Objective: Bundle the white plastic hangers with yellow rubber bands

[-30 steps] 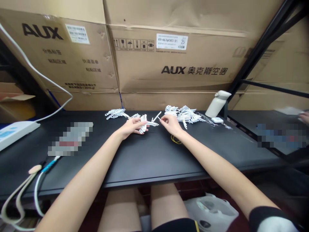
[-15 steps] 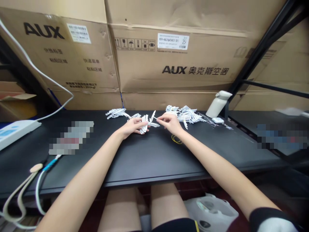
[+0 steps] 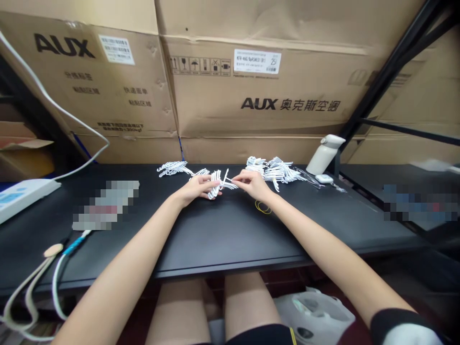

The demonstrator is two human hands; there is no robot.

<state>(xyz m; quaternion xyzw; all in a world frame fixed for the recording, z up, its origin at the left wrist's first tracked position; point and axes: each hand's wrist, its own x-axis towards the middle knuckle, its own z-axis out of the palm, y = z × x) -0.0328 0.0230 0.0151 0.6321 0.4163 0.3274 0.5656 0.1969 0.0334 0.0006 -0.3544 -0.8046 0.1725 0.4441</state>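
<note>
My left hand (image 3: pixel 198 188) is closed round a stack of small white hangers (image 3: pixel 215 185), which fan out on both sides of its fingers. Thumb and fingertips of my right hand (image 3: pixel 252 184) pinch one more small white hanger (image 3: pixel 226 177), held up against the right side of the stack. Its far end points upward; how it meets the other pieces is too small to make out. Behind my right hand lies a heap of similar white pieces (image 3: pixel 282 171). Another white pile (image 3: pixel 174 168) rests beyond my left hand. Yellow rubber bands (image 3: pixel 263 207) lie below my right wrist.
A cream bottle (image 3: pixel 325 155) and a small white case (image 3: pixel 324 179) stand at the black table's (image 3: pixel 230 239) back right. On the left are a power strip (image 3: pixel 25 196), a blurred-out flat object (image 3: pixel 108 206) and a cable. Large cardboard boxes (image 3: pixel 287 124) wall off the back.
My right hand has moved slightly left, bringing the pinched hanger closer to the stack. My left hand has kept its place and hold.
</note>
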